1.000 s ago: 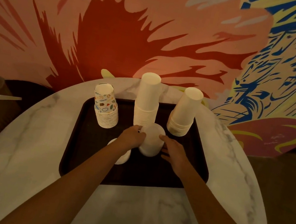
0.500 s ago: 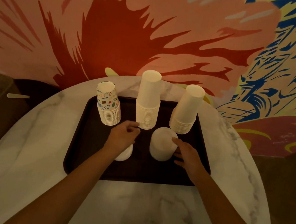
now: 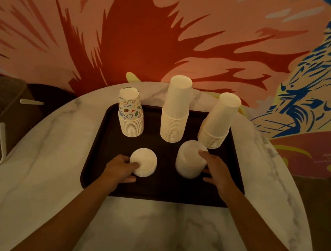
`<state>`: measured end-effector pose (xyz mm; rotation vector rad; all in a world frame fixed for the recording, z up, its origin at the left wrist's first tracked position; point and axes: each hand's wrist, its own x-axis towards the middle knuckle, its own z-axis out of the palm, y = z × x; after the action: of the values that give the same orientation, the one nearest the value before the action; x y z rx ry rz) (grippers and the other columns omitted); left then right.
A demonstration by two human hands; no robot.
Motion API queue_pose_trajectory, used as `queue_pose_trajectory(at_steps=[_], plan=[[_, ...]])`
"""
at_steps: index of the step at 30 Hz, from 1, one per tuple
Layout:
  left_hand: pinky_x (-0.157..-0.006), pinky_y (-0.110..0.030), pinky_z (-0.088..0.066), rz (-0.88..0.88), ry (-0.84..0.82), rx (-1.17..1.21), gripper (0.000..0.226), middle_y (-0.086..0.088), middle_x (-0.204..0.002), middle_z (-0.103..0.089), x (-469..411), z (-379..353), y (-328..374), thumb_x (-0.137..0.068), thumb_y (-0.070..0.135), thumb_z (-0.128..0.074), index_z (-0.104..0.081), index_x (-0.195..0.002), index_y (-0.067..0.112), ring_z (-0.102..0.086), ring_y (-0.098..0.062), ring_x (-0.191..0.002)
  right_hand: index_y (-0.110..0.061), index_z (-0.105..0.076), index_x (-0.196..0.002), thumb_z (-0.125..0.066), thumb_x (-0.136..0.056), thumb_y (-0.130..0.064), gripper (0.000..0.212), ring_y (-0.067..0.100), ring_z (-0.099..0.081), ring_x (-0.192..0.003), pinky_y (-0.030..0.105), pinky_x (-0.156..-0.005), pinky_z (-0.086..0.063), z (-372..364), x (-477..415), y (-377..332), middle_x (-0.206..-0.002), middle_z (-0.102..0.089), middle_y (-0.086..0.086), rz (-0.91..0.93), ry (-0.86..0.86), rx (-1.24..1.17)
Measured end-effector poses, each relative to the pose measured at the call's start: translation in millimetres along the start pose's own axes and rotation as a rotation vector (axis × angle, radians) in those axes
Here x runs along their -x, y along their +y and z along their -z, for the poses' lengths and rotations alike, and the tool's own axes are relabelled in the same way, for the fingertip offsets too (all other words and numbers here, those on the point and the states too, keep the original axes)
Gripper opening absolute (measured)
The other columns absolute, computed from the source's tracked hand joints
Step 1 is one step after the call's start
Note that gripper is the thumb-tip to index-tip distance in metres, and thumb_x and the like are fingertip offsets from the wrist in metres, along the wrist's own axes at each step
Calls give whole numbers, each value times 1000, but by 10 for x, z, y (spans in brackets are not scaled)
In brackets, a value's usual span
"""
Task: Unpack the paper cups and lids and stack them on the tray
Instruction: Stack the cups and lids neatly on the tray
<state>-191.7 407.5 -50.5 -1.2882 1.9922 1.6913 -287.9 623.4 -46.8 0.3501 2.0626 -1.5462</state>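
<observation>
left hand [image 3: 119,169] grasping short lid stack [image 3: 143,162], tray [image 3: 171,189] front-left | right hand [image 3: 217,172] grasping taller lid stack [image 3: 190,161], tray front-right | three cup stacks [image 3: 175,114] along tray back

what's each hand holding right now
Left hand: grips the short lid stack.
Right hand: holds the tall lid stack.
</observation>
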Motion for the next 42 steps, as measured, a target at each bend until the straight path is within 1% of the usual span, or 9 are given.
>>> queue_pose_trajectory(at_steps=[7,12,21,23,26,29,34,38,42], plan=[[-62,-27,-54,4,7,44,46,-16,-132,-47,-11,-76,21,-88,10,-59,-42,-130,7,-62,-25,-89,-15,-38,-135,-55,-87,-41,56,28,-47,-121,42,-95,-43,38,10,25,-138,-43,10,-12,3,-23],[-69,-31,-54,-17,18,62,45,-15,-129,-50,71,-57,15,-88,13,-60,-43,-130,9,-62,-23,-83,-15,-39,-136,-56,-86,-43,60,27,-46,-124,43,-104,-39,113,67,26,-138,-45,8,58,34,24],[-77,-29,-48,-225,113,-116,30,1,-102,-56,444,298,68,-90,24,-57,-54,-119,17,-57,-17,-91,-11,-53,-119,-59,-87,-32,39,16,-53,-98,16,-71,-38,101,539,-325,-113,-57,10,497,259,231],[-84,-31,-49,-275,136,-152,27,0,-106,-58,546,422,87,-90,26,-56,-56,-116,19,-58,-18,-95,-10,-54,-118,-59,-87,-31,38,17,-54,-97,19,-76,-42,8,665,-404,-113,-58,11,543,265,232],[-90,-32,-47,-342,168,-195,24,-2,-110,-58,713,615,79,-91,25,-55,-57,-114,19,-57,-19,-101,-8,-56,-114,-61,-87,-28,34,19,-55,-96,24,-81,-43,-232,845,-471,-112,-61,12,566,235,214],[-82,-26,-44,-408,205,-240,25,1,-105,-56,845,854,39,-92,25,-54,-57,-115,18,-56,-16,-96,-7,-57,-113,-60,-87,-24,31,12,-52,-88,16,-71,-41,-550,1006,-468,-108,-61,10,559,186,221],[-75,-25,-41,-508,249,-293,24,4,-99,-53,950,1464,-130,-92,27,-54,-57,-114,20,-54,-12,-90,-8,-57,-113,-59,-88,-22,29,10,-52,-87,20,-77,-40,-1214,1325,-425,-97,-57,2,565,105,235],[-72,-24,-40,-565,222,-299,22,2,-94,-56,986,2069,-326,-90,26,-55,-60,-111,20,-57,-16,-91,-10,-58,-108,-59,-88,-23,24,5,-50,-71,12,-62,-39,-1810,1589,-388,-93,-57,4,580,68,235],[-69,-23,-42,-581,190,-320,15,8,-82,-55,1000,2658,-556,-90,26,-55,-59,-105,23,-56,-13,-85,-15,-56,-104,-59,-88,-24,19,9,-52,-78,19,-68,-44,-2415,1857,-350,-92,-56,2,545,26,193]])
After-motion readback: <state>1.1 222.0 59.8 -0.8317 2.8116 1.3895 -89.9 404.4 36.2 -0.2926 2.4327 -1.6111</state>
